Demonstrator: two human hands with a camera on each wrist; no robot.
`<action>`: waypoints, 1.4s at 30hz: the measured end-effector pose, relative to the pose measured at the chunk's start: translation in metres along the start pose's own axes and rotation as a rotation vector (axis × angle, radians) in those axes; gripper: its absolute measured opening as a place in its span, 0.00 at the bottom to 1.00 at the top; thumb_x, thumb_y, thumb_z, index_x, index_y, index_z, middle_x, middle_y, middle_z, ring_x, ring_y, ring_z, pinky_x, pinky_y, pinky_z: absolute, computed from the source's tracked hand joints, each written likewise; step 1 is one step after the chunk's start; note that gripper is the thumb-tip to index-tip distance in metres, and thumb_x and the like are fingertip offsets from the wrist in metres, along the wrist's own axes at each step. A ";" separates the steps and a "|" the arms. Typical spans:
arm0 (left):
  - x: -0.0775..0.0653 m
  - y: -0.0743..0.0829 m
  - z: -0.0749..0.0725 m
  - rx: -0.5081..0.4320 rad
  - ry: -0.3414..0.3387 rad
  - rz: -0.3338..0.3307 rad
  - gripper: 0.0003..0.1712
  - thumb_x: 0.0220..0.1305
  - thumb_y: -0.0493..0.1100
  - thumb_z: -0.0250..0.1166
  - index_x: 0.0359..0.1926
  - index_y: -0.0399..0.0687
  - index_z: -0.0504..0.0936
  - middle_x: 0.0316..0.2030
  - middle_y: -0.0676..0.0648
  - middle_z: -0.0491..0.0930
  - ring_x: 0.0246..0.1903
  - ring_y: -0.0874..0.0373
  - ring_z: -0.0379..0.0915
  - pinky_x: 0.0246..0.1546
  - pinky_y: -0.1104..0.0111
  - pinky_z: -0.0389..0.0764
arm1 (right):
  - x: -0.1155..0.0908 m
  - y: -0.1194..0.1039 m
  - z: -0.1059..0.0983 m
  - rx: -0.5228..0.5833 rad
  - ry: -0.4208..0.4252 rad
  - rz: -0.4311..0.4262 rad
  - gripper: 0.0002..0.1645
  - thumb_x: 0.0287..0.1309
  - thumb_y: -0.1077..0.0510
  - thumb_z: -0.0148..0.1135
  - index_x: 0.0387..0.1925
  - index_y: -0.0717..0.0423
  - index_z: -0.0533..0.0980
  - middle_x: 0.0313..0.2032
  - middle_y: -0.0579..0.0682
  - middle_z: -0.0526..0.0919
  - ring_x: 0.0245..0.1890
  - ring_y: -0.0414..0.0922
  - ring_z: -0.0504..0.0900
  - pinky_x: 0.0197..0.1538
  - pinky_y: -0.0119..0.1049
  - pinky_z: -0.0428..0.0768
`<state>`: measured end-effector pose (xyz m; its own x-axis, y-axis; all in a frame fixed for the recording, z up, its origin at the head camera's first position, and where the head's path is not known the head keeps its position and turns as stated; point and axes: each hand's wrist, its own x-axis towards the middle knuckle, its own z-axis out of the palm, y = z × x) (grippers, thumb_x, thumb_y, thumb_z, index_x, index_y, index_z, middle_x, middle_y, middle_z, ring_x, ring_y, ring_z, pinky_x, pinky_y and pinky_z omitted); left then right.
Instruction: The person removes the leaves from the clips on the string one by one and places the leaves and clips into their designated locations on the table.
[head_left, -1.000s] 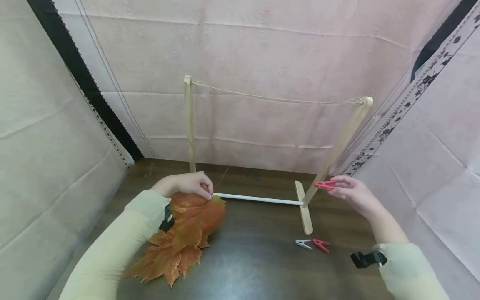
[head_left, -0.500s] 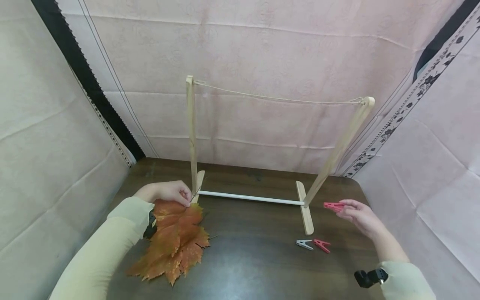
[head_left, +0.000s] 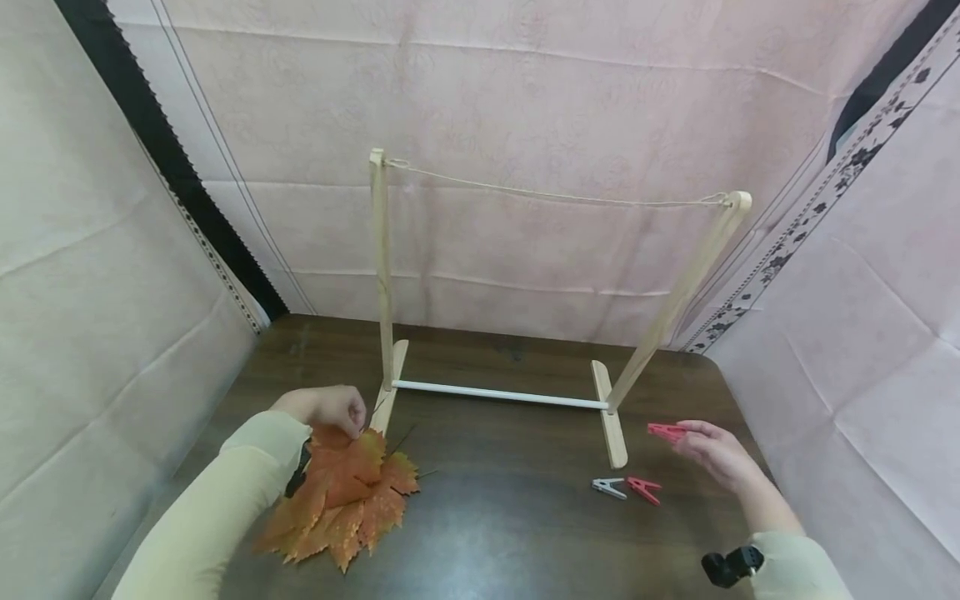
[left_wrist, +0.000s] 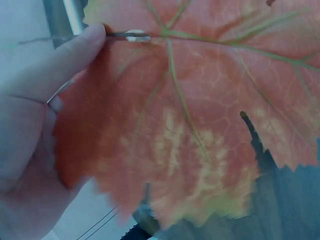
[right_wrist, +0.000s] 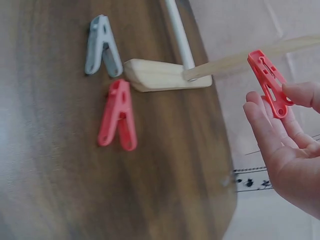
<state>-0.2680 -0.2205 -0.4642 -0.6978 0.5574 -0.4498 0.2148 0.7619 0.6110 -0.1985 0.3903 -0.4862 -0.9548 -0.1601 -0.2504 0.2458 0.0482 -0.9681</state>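
Observation:
My left hand (head_left: 330,408) pinches the stem of an orange artificial maple leaf (head_left: 347,467), at the table's left. In the left wrist view, thumb and stem meet near the base of the leaf (left_wrist: 200,100), and its green veins show. More leaves (head_left: 375,517) of the same kind lie beneath it, partly covered. On the right, my right hand (head_left: 716,454) holds a red clothespin (head_left: 666,432) above the table. The right wrist view shows this clothespin (right_wrist: 270,82) between thumb and fingers. Nearby on the table lie a grey clothespin (head_left: 609,488) and a second red clothespin (head_left: 643,490).
A wooden stand rises at the back, with a left post (head_left: 382,275), a right post (head_left: 678,300) and a string (head_left: 540,195) tied between their tops. A white rod (head_left: 498,393) joins its feet low down. Cloth walls (head_left: 525,108) enclose the table (head_left: 510,533).
My left hand has moved left and toward me with the leaf, uncovering the stand's left foot. My right hand, still holding the red clothespin, has come down toward the table's near side.

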 end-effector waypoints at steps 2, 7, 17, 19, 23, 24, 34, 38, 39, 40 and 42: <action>0.001 -0.002 0.004 0.051 0.031 -0.031 0.07 0.52 0.31 0.66 0.20 0.38 0.78 0.17 0.55 0.72 0.20 0.63 0.65 0.24 0.73 0.69 | 0.000 0.007 0.001 -0.007 0.016 0.026 0.14 0.61 0.70 0.47 0.42 0.52 0.71 0.34 0.39 0.81 0.38 0.34 0.82 0.44 0.26 0.78; 0.006 -0.009 0.013 0.169 0.117 -0.078 0.08 0.53 0.36 0.67 0.20 0.47 0.78 0.19 0.55 0.74 0.21 0.62 0.66 0.26 0.70 0.68 | -0.001 0.027 0.004 0.025 0.038 0.078 0.13 0.61 0.70 0.48 0.45 0.57 0.70 0.36 0.40 0.79 0.39 0.35 0.82 0.46 0.27 0.78; 0.014 -0.036 0.035 0.169 0.380 0.003 0.04 0.57 0.41 0.66 0.27 0.53 0.82 0.27 0.57 0.80 0.29 0.65 0.73 0.37 0.63 0.75 | 0.000 0.048 0.008 0.018 0.074 0.130 0.19 0.62 0.67 0.52 0.54 0.71 0.64 0.35 0.40 0.81 0.39 0.34 0.82 0.47 0.30 0.79; 0.014 -0.039 0.039 0.149 0.410 0.007 0.02 0.58 0.41 0.65 0.29 0.51 0.82 0.28 0.56 0.81 0.30 0.64 0.74 0.39 0.61 0.76 | 0.000 0.052 0.008 0.016 0.077 0.140 0.21 0.61 0.68 0.52 0.55 0.73 0.63 0.35 0.41 0.81 0.38 0.34 0.82 0.48 0.31 0.79; 0.014 -0.041 0.044 0.141 0.449 0.010 0.02 0.58 0.39 0.65 0.32 0.49 0.83 0.29 0.54 0.82 0.32 0.62 0.76 0.42 0.56 0.75 | 0.002 0.060 0.009 -0.002 0.115 0.169 0.26 0.60 0.68 0.53 0.57 0.78 0.59 0.34 0.43 0.81 0.37 0.34 0.82 0.46 0.31 0.80; 0.014 -0.042 0.045 0.145 0.455 0.009 0.02 0.58 0.39 0.65 0.32 0.49 0.83 0.29 0.54 0.82 0.32 0.62 0.76 0.43 0.55 0.75 | 0.002 0.061 0.009 -0.005 0.127 0.175 0.27 0.60 0.68 0.53 0.57 0.78 0.59 0.34 0.43 0.81 0.37 0.34 0.82 0.46 0.30 0.80; 0.017 -0.042 0.053 0.181 0.444 -0.024 0.03 0.59 0.40 0.64 0.31 0.51 0.84 0.28 0.56 0.82 0.30 0.63 0.74 0.44 0.55 0.72 | 0.001 0.069 0.011 -0.115 0.250 0.240 0.31 0.59 0.65 0.57 0.59 0.78 0.58 0.32 0.45 0.82 0.34 0.35 0.82 0.43 0.33 0.81; 0.017 -0.043 0.056 0.160 0.431 -0.063 0.03 0.59 0.40 0.64 0.31 0.52 0.84 0.29 0.55 0.82 0.32 0.61 0.74 0.48 0.51 0.69 | 0.002 0.070 0.014 -0.218 0.303 0.231 0.31 0.55 0.68 0.59 0.57 0.80 0.60 0.31 0.48 0.82 0.31 0.37 0.83 0.39 0.35 0.82; 0.017 -0.044 0.056 0.169 0.431 -0.064 0.03 0.59 0.40 0.64 0.31 0.52 0.84 0.29 0.55 0.82 0.32 0.60 0.74 0.49 0.50 0.68 | 0.003 0.070 0.014 -0.231 0.311 0.223 0.30 0.54 0.70 0.58 0.56 0.81 0.60 0.31 0.50 0.82 0.30 0.37 0.83 0.38 0.35 0.82; 0.017 -0.045 0.057 0.180 0.435 -0.063 0.03 0.59 0.40 0.64 0.31 0.52 0.84 0.30 0.55 0.82 0.33 0.59 0.74 0.49 0.49 0.66 | 0.004 0.071 0.015 -0.249 0.320 0.218 0.29 0.53 0.71 0.58 0.55 0.82 0.61 0.32 0.52 0.81 0.29 0.38 0.83 0.37 0.35 0.82; 0.017 -0.047 0.058 0.212 0.447 -0.060 0.03 0.58 0.40 0.65 0.31 0.53 0.84 0.30 0.54 0.82 0.35 0.57 0.74 0.51 0.48 0.64 | 0.006 0.071 0.016 -0.282 0.343 0.216 0.28 0.51 0.74 0.58 0.53 0.83 0.62 0.32 0.57 0.80 0.27 0.40 0.83 0.35 0.35 0.82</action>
<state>-0.2507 -0.2279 -0.5383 -0.9280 0.3497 -0.1285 0.2667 0.8645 0.4261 -0.1837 0.3770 -0.5567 -0.8984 0.2150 -0.3830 0.4351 0.3166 -0.8429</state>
